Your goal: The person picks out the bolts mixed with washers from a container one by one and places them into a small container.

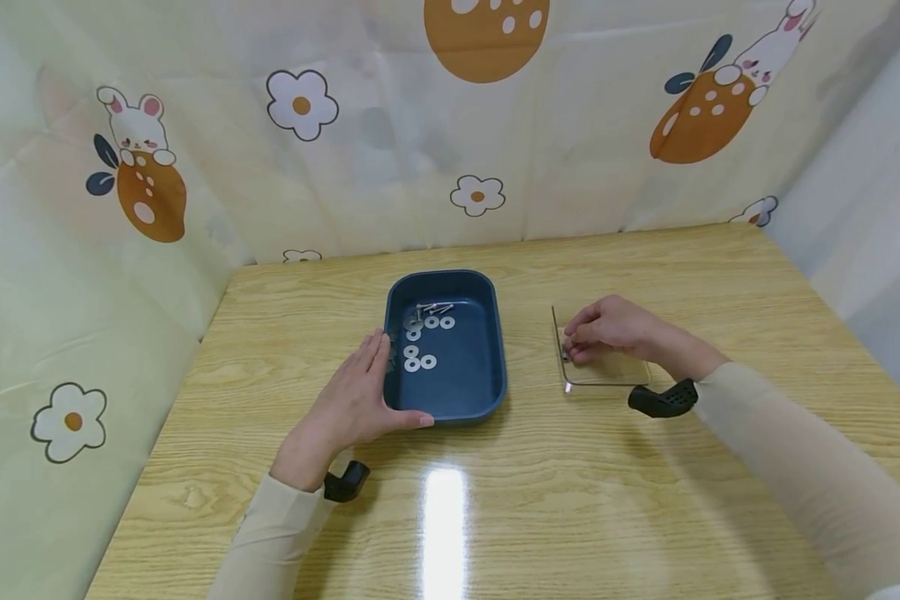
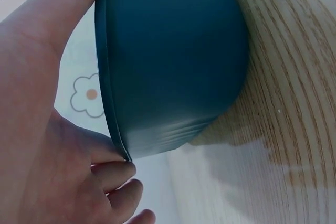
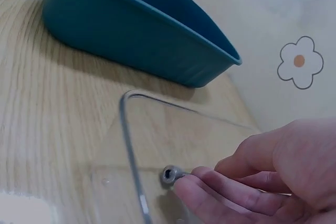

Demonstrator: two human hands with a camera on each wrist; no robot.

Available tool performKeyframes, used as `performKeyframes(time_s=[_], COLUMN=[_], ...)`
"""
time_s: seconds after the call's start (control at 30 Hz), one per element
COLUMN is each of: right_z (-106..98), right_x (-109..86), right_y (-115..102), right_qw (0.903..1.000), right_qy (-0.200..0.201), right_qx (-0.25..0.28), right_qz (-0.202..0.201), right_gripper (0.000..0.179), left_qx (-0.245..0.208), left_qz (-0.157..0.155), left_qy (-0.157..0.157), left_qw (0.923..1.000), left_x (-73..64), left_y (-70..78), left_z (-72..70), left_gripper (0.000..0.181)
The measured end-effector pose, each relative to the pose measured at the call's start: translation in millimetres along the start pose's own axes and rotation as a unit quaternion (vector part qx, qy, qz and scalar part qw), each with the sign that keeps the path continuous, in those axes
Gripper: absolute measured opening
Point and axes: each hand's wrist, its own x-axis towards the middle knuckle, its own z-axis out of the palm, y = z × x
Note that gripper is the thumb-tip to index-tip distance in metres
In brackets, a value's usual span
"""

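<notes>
In the head view my left hand (image 1: 345,404) rests at the near left corner of a dark blue tray (image 1: 495,358). Its straight fingers lie along the left rim and the thumb reaches over the near rim. Several flat metal washers (image 1: 428,362) and a small heap of screws (image 1: 441,309) lie inside the tray. To the right, my right hand (image 1: 615,329) pinches a small metal screw with a hollow round head (image 3: 169,174). That screw is over the left part of a clear, round-cornered rectangular piece (image 1: 615,371); my fingers hide its other end.
All of this is on a wood-grain table (image 1: 540,475), with a bright light reflection (image 1: 444,525) in front of the tray. A patterned curtain (image 1: 390,167) hangs behind it and along the sides. Black wrist mounts (image 1: 663,400) stick out below both hands.
</notes>
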Motion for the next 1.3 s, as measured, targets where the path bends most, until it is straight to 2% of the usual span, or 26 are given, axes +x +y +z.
performKeyframes(time_s=[0.6,0.83,1.07,1.3], right_z=[-5,9,30,50], right_x=[-1.4,5.9,23.3,43.1], right_y=[-36,-56,-75,-87], right_qw=[0.9984,0.9973,0.9948,0.9962], right_qy=[-0.017,-0.026,-0.038,-0.026], right_qx=[0.023,0.040,0.040,0.050], right_qz=[-0.048,-0.057,-0.086,-0.067], right_gripper=[0.039,0.036,0.037,0.032], left_qx=[-0.003,-0.007,-0.009,-0.006], left_qz=[0.001,0.002,0.000,-0.005], left_qy=[0.007,0.005,0.007,0.002], left_qw=[1.0000,1.0000,0.9999,1.0000], left_x=[-0.3,-0.1,0.0,1.1], left_y=[-3.3,-3.5,-2.6,-4.9], left_z=[1.0,0.7,-0.6,0.6], left_gripper=[0.131,0.131,0.132,0.133])
